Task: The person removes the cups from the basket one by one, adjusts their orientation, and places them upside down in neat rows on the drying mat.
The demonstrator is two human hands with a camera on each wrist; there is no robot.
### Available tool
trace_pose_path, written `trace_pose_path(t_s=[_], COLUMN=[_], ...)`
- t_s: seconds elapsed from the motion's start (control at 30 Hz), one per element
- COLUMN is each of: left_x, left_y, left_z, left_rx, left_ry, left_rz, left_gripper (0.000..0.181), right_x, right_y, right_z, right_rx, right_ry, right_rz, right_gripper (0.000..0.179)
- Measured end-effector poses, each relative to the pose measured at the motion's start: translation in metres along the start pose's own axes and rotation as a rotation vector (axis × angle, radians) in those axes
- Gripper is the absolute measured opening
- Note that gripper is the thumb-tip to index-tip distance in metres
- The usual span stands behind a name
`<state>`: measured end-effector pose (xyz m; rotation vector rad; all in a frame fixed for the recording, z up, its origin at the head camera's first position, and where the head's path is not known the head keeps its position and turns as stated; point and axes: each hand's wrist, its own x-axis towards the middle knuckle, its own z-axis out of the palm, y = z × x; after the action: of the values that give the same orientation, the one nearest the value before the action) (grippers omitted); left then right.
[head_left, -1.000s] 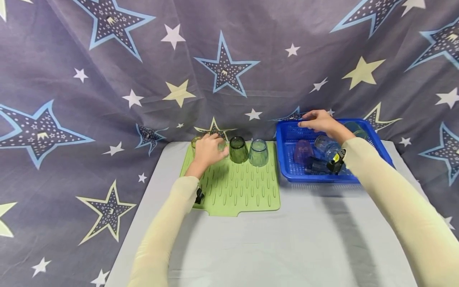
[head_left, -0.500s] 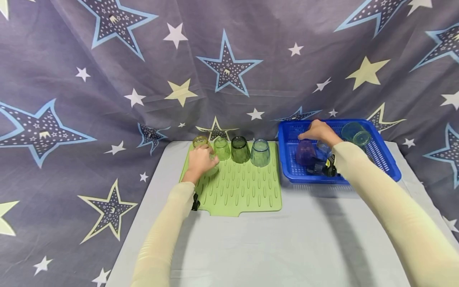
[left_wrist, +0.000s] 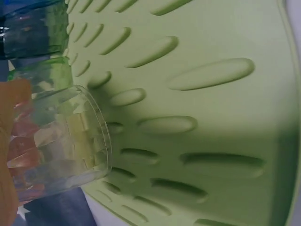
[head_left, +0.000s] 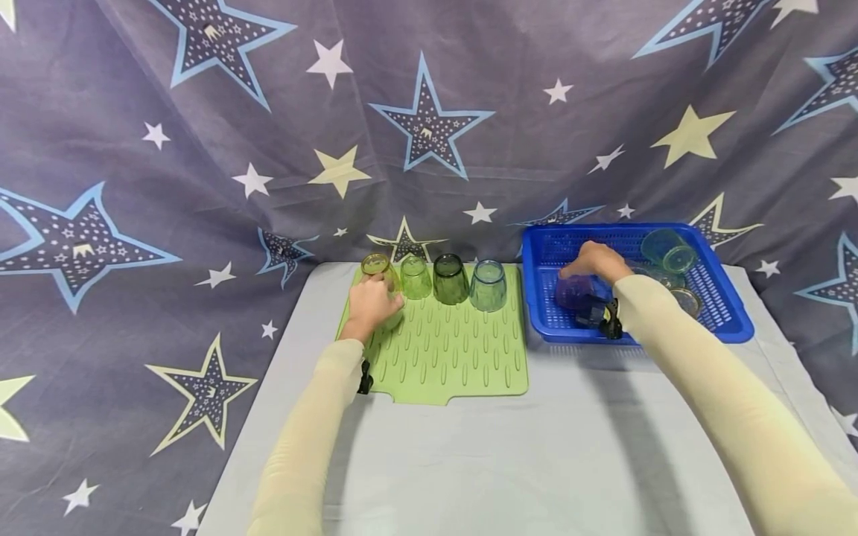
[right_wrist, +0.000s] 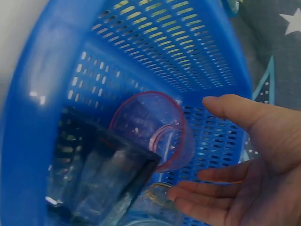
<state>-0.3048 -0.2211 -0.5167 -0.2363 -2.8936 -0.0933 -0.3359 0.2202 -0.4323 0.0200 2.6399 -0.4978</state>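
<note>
My left hand (head_left: 371,304) grips a clear glass (left_wrist: 66,141) over the left part of the green drying mat (head_left: 456,350). In the left wrist view the glass's rim faces the mat; whether they touch I cannot tell. Behind that hand stands a yellow glass (head_left: 377,265), followed rightward by a light green glass (head_left: 416,279), a dark green glass (head_left: 450,281) and a light blue glass (head_left: 488,286). My right hand (head_left: 599,262) reaches into the blue basket (head_left: 727,301), thumb and fingers spread. Just beyond its fingertips lies a pinkish-purple glass (right_wrist: 153,127), apart from them.
Also in the basket are a dark square-edged glass (right_wrist: 99,174), a greenish glass (head_left: 670,251) and a round-rimmed clear glass (head_left: 686,301). A starry curtain (head_left: 429,186) hangs behind the white table (head_left: 469,469).
My left hand has come forward and slightly left, revealing the yellow and light green glasses. The right hand has lowered into the basket, towards the pinkish-purple glass.
</note>
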Motion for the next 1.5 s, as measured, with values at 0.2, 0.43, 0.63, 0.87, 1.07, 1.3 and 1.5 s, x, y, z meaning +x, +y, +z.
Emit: trace_pose_path(t_s=[0.2,0.43,0.63,0.87,1.07,1.3,1.5], left_x=[-0.004,-0.002,0.001,0.005,0.005,0.002,0.004], left_y=[-0.003,-0.003,-0.002,-0.001,-0.003,-0.004,-0.005], left_z=[0.008,0.012,0.013,0.015,0.014,0.016,0.019], left_rx=[0.007,0.025,0.055,0.043,0.043,0.039,0.038], left_ry=[-0.036,-0.034,-0.069,-0.085,-0.081,-0.082,-0.085], left_rz=[-0.015,0.017,0.005,-0.013,-0.008,0.000,0.001], left_gripper=[0.021,0.022,0.023,0.023,0.021,0.022,0.022], right_x=[0.007,0.011,0.014,0.021,0.028,0.030,0.029], right_y=[0.008,0.008,0.007,0.010,0.009,0.005,0.004], right_z=[0.011,0.015,0.017,0.021,0.023,0.024,0.023], right_rx=[-0.044,-0.019,-0.027,-0.006,-0.012,-0.017,0.016], right_ry=[0.017,-0.004,-0.012,-0.017,-0.012,-0.047,-0.072], right_rz=[-0.010,0.010,0.026,0.006,-0.004,0.024,0.050], right_gripper=[0.062,0.070,0.070,0.059,0.062,0.074,0.073])
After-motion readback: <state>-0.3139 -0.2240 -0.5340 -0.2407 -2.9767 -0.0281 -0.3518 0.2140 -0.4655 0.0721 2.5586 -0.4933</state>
